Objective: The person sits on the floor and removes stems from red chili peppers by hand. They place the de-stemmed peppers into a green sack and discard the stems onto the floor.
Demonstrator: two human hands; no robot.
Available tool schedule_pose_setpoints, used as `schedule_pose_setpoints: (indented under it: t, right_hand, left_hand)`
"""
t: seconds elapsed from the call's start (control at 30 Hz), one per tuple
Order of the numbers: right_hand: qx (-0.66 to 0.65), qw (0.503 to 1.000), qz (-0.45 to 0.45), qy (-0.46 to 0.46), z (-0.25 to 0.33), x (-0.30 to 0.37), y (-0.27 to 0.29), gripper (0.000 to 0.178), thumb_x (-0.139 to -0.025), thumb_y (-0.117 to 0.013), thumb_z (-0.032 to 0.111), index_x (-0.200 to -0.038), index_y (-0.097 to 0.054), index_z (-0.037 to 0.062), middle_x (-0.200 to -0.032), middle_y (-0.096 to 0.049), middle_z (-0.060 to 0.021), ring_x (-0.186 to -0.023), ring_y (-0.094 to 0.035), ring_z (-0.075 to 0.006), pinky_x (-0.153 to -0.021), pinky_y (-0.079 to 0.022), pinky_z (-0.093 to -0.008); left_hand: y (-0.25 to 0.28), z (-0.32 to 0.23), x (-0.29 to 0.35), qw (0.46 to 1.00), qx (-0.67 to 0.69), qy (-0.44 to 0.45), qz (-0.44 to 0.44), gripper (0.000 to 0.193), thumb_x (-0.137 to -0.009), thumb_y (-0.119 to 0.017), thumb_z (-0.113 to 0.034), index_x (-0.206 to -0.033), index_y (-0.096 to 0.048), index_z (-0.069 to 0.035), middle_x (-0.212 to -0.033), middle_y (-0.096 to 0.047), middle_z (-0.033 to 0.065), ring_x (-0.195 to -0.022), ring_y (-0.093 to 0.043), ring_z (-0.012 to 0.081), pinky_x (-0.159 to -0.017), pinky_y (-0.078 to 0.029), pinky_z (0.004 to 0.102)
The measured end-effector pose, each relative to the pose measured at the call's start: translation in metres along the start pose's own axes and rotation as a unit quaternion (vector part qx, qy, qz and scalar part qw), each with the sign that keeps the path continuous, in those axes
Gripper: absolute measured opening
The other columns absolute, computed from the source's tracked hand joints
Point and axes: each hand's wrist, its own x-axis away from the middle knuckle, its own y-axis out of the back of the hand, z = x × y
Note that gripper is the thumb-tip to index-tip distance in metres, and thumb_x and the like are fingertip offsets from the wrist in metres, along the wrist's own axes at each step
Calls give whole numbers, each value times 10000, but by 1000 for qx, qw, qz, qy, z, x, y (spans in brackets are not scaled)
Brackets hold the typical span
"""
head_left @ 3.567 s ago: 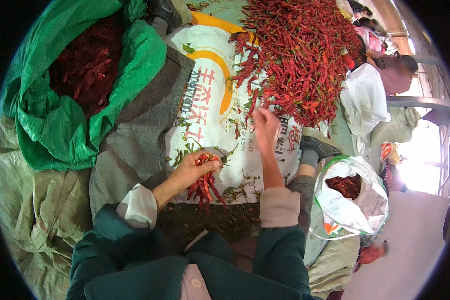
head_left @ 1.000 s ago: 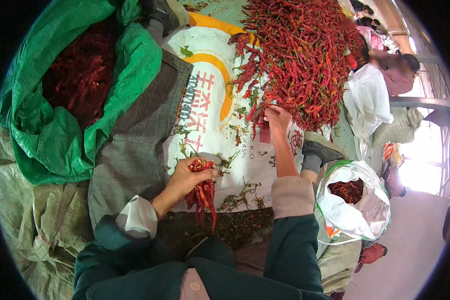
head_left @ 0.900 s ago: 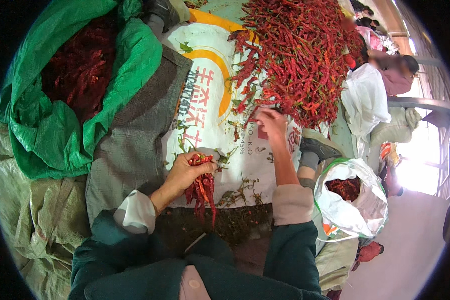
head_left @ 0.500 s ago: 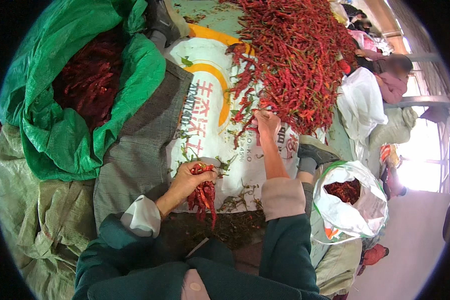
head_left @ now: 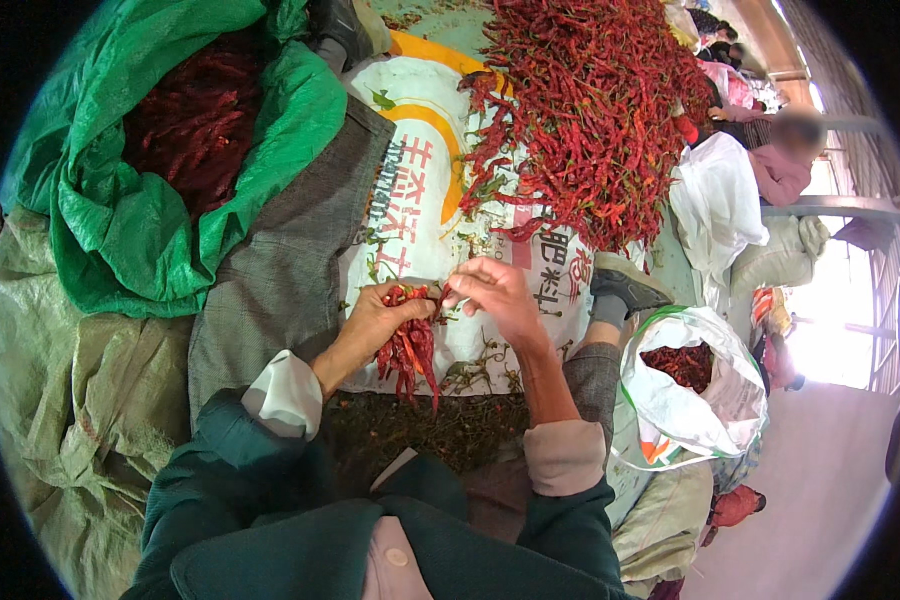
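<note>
A bunch of dried red chili peppers [head_left: 410, 362] hangs from my left hand [head_left: 372, 325], which is closed around its upper part. Beside it, my right hand [head_left: 498, 298] pinches a single red chili pepper [head_left: 444, 297] between thumb and fingers, close to the stem ends of the bunch. Both hands are above a white printed sack [head_left: 410, 225] spread flat between my legs. Loose stem bits [head_left: 485, 365] are scattered on the sack. Beyond my right hand rises a large heap of red chili peppers [head_left: 595, 120], its near edge spilling onto the sack.
At the far left stands a green sack [head_left: 295, 130] with dark red chilies inside. A white bag [head_left: 740, 400] with chilies is on the right, beyond my shoe [head_left: 630, 285]. More stems [head_left: 420, 430] lie close to my body. Another person [head_left: 780, 165] sits at the upper right.
My right hand has come back from the edge of the heap to the bunch, with a red chili pepper in its fingers. My left hand still holds the bunch, slightly higher in the picture.
</note>
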Motion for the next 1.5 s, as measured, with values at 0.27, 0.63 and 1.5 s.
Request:
schedule_pose_setpoints:
  t: [0.27, 0.63, 1.5]
  right_hand:
    - [137, 978, -39, 151, -26, 9, -16, 68, -746, -611, 19, -756, -556, -19, -790, -603, -74, -626, -562, -125, -558, -454, -237]
    - [254, 912, -274, 167, -21, 32, -14, 122, -730, -625, 38, -849, -612, 19, -840, -629, -80, -658, -582, -116, -532, -454, -236]
    - [295, 915, -184, 207, -17, -44, 45, 221, -743, -586, 9, -963, -599, -9, -781, -622, -157, -581, -621, -186, -526, -474, -271]
  left_hand:
    - [-2, 5, 2, 988, -130, -50, 65, 190, -779, -617, -109, -934, -613, 1, -760, -615, 11, -671, -546, 68, -621, -441, 217]
    - [-7, 3, 8, 997, 63, 33, 31, 196, -771, -619, -87, -948, -614, -4, -776, -639, 47, -649, -585, 87, -586, -466, 218]
    - [-10, -2, 4, 998, 27, 58, 1, 147, -750, -641, -98, -872, -632, -17, -728, -624, 35, -585, -566, 78, -536, -452, 217]
